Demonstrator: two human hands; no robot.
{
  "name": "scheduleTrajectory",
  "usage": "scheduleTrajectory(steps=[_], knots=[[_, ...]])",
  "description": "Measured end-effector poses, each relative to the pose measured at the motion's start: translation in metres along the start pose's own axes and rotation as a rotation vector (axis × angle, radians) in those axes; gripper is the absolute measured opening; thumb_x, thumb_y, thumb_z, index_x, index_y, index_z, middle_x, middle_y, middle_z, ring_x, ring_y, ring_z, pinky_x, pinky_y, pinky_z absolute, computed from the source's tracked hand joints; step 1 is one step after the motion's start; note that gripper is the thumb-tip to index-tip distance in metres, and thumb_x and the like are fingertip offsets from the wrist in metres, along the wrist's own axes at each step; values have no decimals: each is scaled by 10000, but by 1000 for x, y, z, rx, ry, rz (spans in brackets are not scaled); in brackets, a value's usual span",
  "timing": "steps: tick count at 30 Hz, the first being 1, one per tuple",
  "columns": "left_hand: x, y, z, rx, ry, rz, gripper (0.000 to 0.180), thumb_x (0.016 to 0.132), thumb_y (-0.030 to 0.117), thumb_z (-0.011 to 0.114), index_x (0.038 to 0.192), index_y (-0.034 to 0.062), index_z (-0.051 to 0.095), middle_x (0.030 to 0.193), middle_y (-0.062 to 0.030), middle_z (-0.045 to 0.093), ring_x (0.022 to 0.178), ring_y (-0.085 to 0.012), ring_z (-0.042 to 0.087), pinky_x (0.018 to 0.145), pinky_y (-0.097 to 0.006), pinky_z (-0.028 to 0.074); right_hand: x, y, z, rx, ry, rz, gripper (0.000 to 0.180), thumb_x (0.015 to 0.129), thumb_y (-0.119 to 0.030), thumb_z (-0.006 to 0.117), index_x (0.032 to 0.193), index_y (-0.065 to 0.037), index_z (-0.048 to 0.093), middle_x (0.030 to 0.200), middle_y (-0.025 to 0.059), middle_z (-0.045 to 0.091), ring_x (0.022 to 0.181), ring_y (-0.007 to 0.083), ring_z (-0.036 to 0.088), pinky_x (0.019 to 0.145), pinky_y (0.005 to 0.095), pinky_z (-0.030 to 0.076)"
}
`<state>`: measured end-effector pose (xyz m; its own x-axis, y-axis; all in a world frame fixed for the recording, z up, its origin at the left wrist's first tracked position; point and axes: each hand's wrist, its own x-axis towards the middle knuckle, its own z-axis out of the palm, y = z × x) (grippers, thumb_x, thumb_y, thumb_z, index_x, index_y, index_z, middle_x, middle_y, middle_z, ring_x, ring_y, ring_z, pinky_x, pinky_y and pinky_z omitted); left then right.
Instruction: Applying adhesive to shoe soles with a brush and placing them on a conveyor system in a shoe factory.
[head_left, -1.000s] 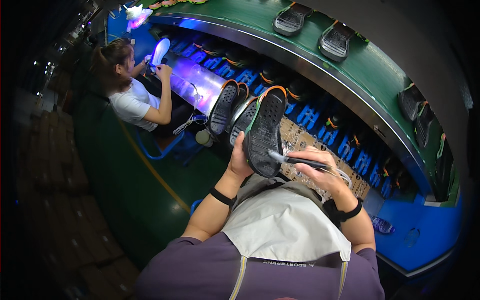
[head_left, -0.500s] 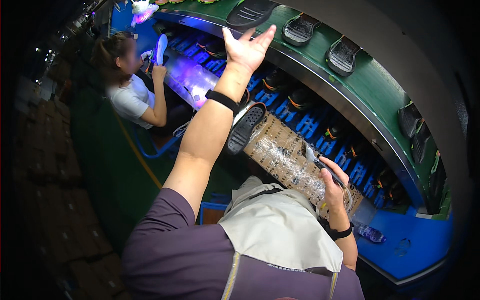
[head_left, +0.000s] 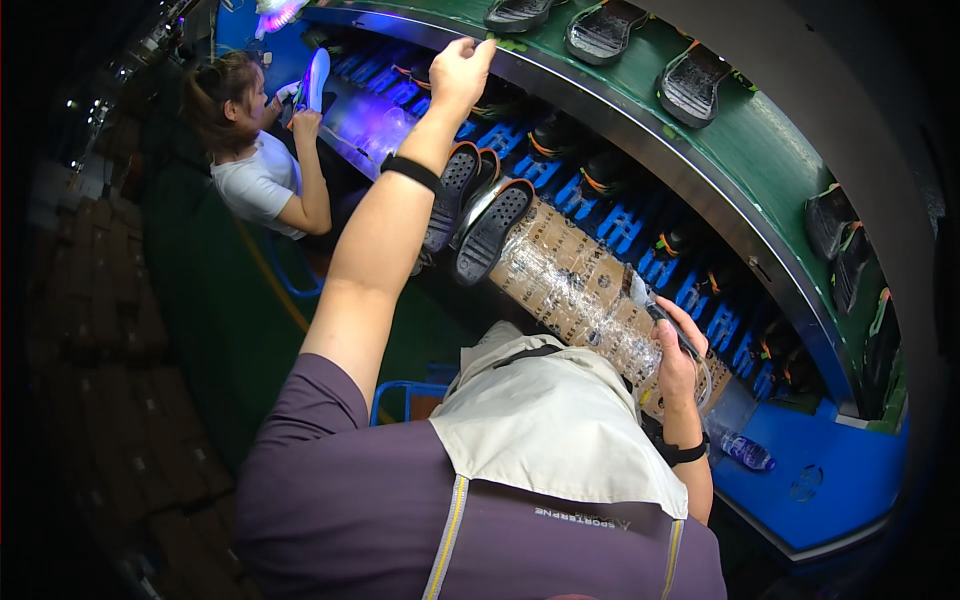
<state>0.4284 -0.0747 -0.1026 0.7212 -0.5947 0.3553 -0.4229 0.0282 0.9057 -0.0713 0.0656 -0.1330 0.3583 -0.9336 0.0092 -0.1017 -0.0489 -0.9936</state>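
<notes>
green shelf (head_left: 755,135) carries black soles (head_left: 694,90); near its edge the left hand (head_left: 462,74) hangs, fingers curled, tips too unclear to tell. right hand (head_left: 682,352) pinches a dark-handled brush (head_left: 657,312) over the cardboard-covered table (head_left: 570,285).

Black soles (head_left: 692,90) lie on the green belt (head_left: 765,165) from my twelve to two o'clock; other soles (head_left: 492,235) sit at my cardboard-covered desk's (head_left: 565,265) eleven-o'clock end.

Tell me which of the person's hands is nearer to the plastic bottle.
Right. In the picture, the right hand is above and left of the bottle; the left hand is much farther, up by the green surface.
</notes>
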Motion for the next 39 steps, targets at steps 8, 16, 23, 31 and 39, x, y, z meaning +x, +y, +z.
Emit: scheduleTrajectory(steps=[8,16,23,31,39], knots=[[66,6,39,725,-226,267,951,838,615,784,1535,51,468,1377,-370,540,1283,-521,566,1079,-564,475,8,3,0,-134,119,19,315,997,-147,682,1265,14,727,949,31,698,850,112,627,790,269,503],[179,-80,50,411,-295,545,508,905,475,758,1163,37,753,1206,-267,710,1198,-395,666,1022,-492,522,43,20,22,-155,292,75,313,1022,-171,654,1267,8,729,841,1,647,787,90,570,755,258,465],[268,-135,-49,759,-225,282,508,909,485,748,1139,32,763,1186,-266,720,1188,-391,674,1016,-489,527,76,23,45,-98,362,133,337,988,-192,699,1264,0,731,865,-1,654,813,94,578,763,256,476],[330,-179,-133,1008,-250,-28,511,914,496,737,1111,26,775,1163,-265,730,1177,-387,684,1010,-485,533,75,43,49,-199,551,129,304,964,-179,724,1178,37,735,910,32,690,825,131,611,780,276,491],[324,-141,-96,1001,-379,66,518,918,508,725,1083,21,786,1141,-264,740,1165,-383,693,1004,-481,540,92,35,28,-315,392,203,308,965,-176,726,1203,20,742,914,18,686,817,115,600,768,270,487]])
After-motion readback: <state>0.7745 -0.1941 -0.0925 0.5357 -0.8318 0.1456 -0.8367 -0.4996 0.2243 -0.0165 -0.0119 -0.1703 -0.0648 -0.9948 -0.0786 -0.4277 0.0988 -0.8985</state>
